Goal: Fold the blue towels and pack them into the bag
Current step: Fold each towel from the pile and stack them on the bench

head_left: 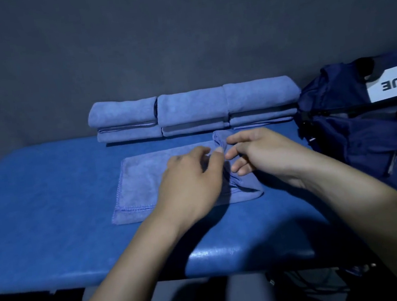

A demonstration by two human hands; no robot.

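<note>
A blue towel [141, 183] lies partly flat on the blue table [48, 208], its right part bunched up into a ridge. My left hand [191, 184] rests on the towel's middle, its fingertips pinching the raised fold. My right hand [263, 154] sits just right of it, thumb and fingers curled round the same bunched cloth. Behind, three stacks of folded blue towels [192, 110] stand in a row against the wall. A dark navy bag [367, 133] with a white label lies at the table's right end.
A grey fabric wall [177, 39] backs the table. The table's front edge [132, 272] runs below my forearms, with dark floor and cables beneath. Bare table surface stretches to the left of the towel.
</note>
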